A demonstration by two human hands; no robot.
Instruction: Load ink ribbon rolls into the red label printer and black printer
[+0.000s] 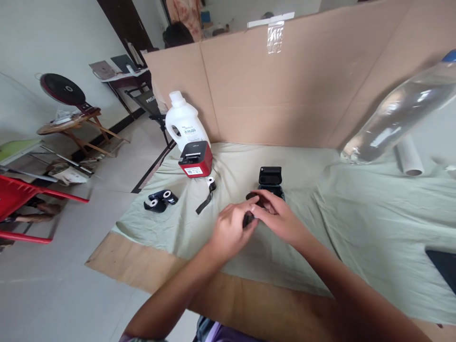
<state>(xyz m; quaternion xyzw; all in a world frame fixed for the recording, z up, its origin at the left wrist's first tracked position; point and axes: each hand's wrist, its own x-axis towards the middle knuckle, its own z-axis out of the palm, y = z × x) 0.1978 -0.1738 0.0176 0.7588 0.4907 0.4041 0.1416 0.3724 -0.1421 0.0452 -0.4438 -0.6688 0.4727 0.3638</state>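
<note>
My left hand (231, 227) and my right hand (277, 214) meet over the cloth, both closed on a small black paper roll (248, 218). Fingers cover much of it, and a dark rounded part shows at the top between them. Just behind my right hand stands a small black printer (270, 175) with its lid raised; my hand hides its front. To the left, a small black roll (211, 183) lies with a strip unwound toward me. More black rolls with white cores (156, 204) lie farther left.
A red and black receipt printer (195, 159) stands before a white jug (185, 118). Cardboard (267, 99) rises behind the cloth-covered table (299, 280). A large clear bottle (395, 118) and a white tube (409, 154) are at right, with a dark flat object (443, 268) nearer.
</note>
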